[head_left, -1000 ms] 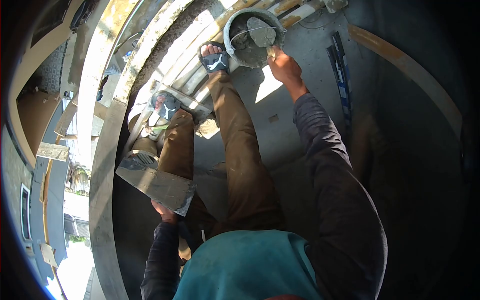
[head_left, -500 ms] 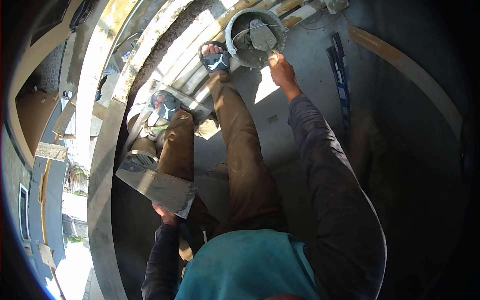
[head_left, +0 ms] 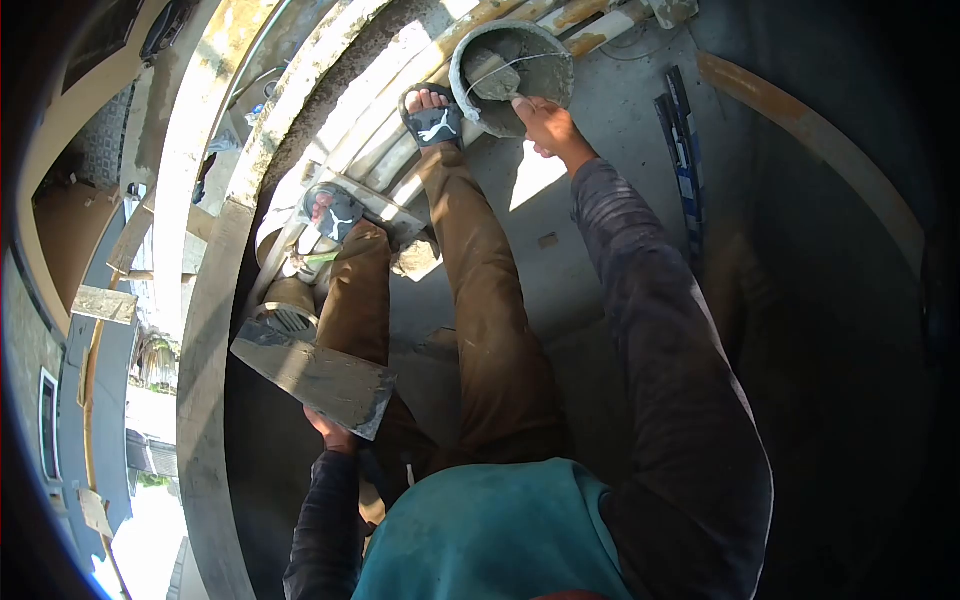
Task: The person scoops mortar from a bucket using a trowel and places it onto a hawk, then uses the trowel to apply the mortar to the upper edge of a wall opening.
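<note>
Close to the body, the left hand [head_left: 333, 432] holds up a flat board [head_left: 315, 375]. Its fingers go under the board, so I cannot see just how they grip. The board is longer than it is wide — its long side runs on a slant, from far left to near right. It hides part of the left leg [head_left: 355, 295].

Farther out, past the knees, the right hand [head_left: 548, 128] is closed around the handle of the trowel [head_left: 497, 84], and the fist hides most of that handle. The trowel points away from the hand, ahead and to the left — its long way runs from the fist into the bucket [head_left: 548, 74]. The blade is inside the bucket, and a thin wire crosses over it. I cannot tell how much is on the blade. The right hand is right by the bucket's rim; the left hand is well apart from it. From the trowel, the board lies back toward the body and to the left.

To the right of the bucket, a blue bar [head_left: 686, 185] lies on the floor [head_left: 620, 130].
</note>
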The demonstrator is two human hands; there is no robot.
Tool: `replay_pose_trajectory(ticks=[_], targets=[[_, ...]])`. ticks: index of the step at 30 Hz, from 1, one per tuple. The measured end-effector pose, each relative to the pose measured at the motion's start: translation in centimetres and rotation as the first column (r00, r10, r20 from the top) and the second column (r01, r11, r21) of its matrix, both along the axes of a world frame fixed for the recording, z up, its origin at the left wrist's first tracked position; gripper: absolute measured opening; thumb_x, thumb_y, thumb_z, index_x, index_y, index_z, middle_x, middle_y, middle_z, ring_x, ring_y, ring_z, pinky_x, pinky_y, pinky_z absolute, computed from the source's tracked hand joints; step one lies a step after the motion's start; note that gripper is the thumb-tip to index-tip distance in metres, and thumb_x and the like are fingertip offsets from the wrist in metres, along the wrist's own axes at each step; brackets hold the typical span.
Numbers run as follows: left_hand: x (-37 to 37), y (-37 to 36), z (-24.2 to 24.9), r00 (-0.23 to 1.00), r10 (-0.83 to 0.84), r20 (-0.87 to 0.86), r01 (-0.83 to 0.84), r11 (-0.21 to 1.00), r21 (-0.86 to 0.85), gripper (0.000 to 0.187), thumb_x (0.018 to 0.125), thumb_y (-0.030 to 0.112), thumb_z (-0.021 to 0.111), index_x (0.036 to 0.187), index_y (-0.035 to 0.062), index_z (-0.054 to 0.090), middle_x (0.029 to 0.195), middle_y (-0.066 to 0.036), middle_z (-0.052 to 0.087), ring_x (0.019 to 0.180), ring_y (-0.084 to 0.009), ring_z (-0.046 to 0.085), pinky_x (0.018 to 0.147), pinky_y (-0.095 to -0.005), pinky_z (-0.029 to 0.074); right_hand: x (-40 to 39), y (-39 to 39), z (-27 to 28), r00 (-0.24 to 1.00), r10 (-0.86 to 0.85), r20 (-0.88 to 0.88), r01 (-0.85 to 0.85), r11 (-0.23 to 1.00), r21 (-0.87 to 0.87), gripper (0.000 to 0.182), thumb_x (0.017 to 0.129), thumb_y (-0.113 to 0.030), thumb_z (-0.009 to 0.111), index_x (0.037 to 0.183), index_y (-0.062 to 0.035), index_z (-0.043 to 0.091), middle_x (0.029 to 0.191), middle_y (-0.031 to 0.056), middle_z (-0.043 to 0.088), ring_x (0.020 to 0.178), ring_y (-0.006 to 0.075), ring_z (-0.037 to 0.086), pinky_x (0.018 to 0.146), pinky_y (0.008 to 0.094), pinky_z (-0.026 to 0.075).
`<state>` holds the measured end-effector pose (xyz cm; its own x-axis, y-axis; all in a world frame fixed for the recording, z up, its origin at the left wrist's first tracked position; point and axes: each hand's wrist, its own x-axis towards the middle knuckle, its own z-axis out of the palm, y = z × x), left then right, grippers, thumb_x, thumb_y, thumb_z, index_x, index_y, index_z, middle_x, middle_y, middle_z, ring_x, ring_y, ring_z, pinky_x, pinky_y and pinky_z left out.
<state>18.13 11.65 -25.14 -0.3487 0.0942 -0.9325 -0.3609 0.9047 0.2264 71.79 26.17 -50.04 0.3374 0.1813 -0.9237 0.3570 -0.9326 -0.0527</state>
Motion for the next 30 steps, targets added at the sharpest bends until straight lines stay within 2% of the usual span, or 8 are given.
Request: replay_pose_trajectory(ticks=[3,5,10,11,13,20,26,30], targets=[[1.3,1.2,1.7,0.992,0.107,-0.061,-0.109,0.993,-0.043,0.040,0.100,0.030,0.035,0.119,0.0003,0.054,0.112,-0.011,0.060,0.099,-0.0226,0.059,0.086,-0.0362,0.050,-0.2,-1.4,-0.1,0.882,0.448,0.146,-0.450,0.893,-0.020,0.051,0.088,-0.052,0.050,0.127,-0.0196,0.056,0.120,0.0104,0.063,0.112,0.0333,0.058,0.094,0.0389,0.046],[0.9,0.9,1.8,0.985,0.095,-0.141,-0.105,0.992,-0.065,0.039,0.100,0.029,0.035,0.119,0.0001,0.054,0.111,-0.011,0.061,0.099,-0.0223,0.060,0.086,-0.0358,0.051,0.1,-0.9,1.1,0.786,0.574,0.230,-0.573,0.816,-0.079,0.046,0.091,-0.049,0.050,0.128,-0.0227,0.054,0.116,0.0096,0.065,0.108,0.0322,0.061,0.090,0.0397,0.049],[-0.8,-0.3,1.0,0.905,-0.425,-0.016,0.424,0.905,-0.039,0.048,0.099,0.041,0.034,0.125,0.0033,0.051,0.120,-0.011,0.057,0.107,-0.0271,0.057,0.094,-0.0405,0.048,3.9,-1.4,3.1,0.665,0.701,0.257,-0.677,0.711,-0.189,0.041,0.093,-0.045,0.050,0.128,-0.0244,0.054,0.107,0.0090,0.068,0.098,0.0320,0.066,0.083,0.0410,0.052],[-0.4,0.2,0.9,0.905,-0.425,-0.018,0.424,0.905,-0.033,0.048,0.099,0.041,0.034,0.125,0.0033,0.051,0.120,-0.011,0.057,0.107,-0.0271,0.057,0.094,-0.0405,0.048,4.5,-1.8,2.3,0.617,0.748,0.246,-0.730,0.660,-0.179,0.040,0.093,-0.045,0.050,0.127,-0.0240,0.055,0.105,0.0095,0.069,0.095,0.0324,0.066,0.082,0.0413,0.052],[0.0,0.6,0.9,0.999,-0.047,0.011,0.047,0.999,0.001,0.040,0.100,0.032,0.036,0.119,0.0008,0.055,0.111,-0.010,0.061,0.098,-0.0223,0.060,0.085,-0.0354,0.051,3.3,-1.3,0.6,0.600,0.767,0.225,-0.757,0.636,-0.151,0.042,0.092,-0.047,0.051,0.128,-0.0255,0.055,0.106,0.0095,0.069,0.096,0.0312,0.066,0.083,0.0416,0.052],[0.7,1.6,1.4,1.000,-0.015,-0.005,0.015,0.999,0.028,0.041,0.099,0.034,0.036,0.117,0.0018,0.054,0.113,-0.011,0.059,0.101,-0.0241,0.058,0.087,-0.0380,0.050,2.5,-3.0,-1.7,0.700,0.674,0.235,-0.710,0.691,0.135,0.043,0.088,-0.048,0.057,0.123,-0.0231,0.061,0.105,0.0119,0.069,0.096,0.0310,0.066,0.083,0.0411,0.052],[2.0,3.1,1.9,0.919,-0.361,-0.156,0.363,0.932,-0.023,0.035,0.099,0.030,0.041,0.111,0.0010,0.057,0.105,-0.010,0.062,0.091,-0.0198,0.061,0.078,-0.0344,0.051,2.8,-6.0,-1.2,0.810,0.544,0.218,-0.584,0.779,0.227,0.045,0.086,-0.049,0.061,0.124,-0.0256,0.061,0.098,0.0146,0.069,0.092,0.0299,0.067,0.082,0.0401,0.052],[2.1,3.2,1.7,0.859,-0.484,-0.169,0.485,0.874,-0.035,0.031,0.098,0.027,0.044,0.108,0.0001,0.057,0.100,-0.009,0.063,0.086,-0.0174,0.061,0.075,-0.0328,0.052,0.3,-8.4,0.5,0.636,0.613,0.469,-0.743,0.651,0.156,0.044,0.084,-0.047,0.063,0.124,-0.0299,0.060,0.089,0.0098,0.065,0.082,0.0283,0.065,0.072,0.0372,0.053]])
